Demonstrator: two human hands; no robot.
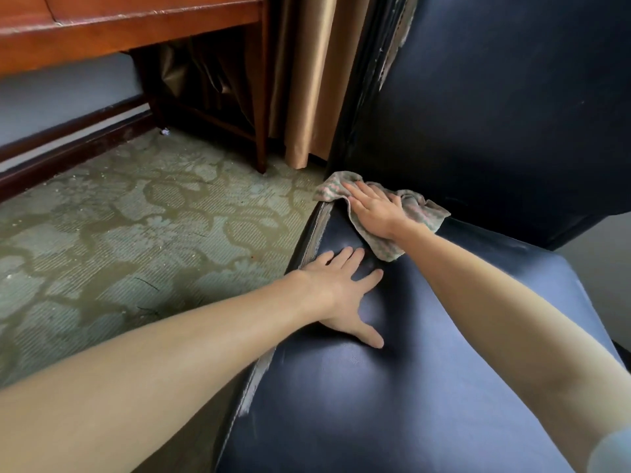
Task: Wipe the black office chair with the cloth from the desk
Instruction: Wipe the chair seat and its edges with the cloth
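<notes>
Dark, worn upholstery covers the black office chair (426, 387), which fills the right of the frame. At mid-frame the right grip (374, 209), fingers flat and unclenched, presses the striped cloth (423, 213) onto the seat's far left corner, below the backrest (495, 114). The left grip (341, 291), spread and holding nothing, rests on the seat just nearer. Even palm pressure along the cracked edge would serve best, though that bracing grip blocks a stroke toward the front. A wooden bench (129, 25) is at upper left, a tan curtain (307, 80) at top centre and patterned carpet (119, 233) at left.
</notes>
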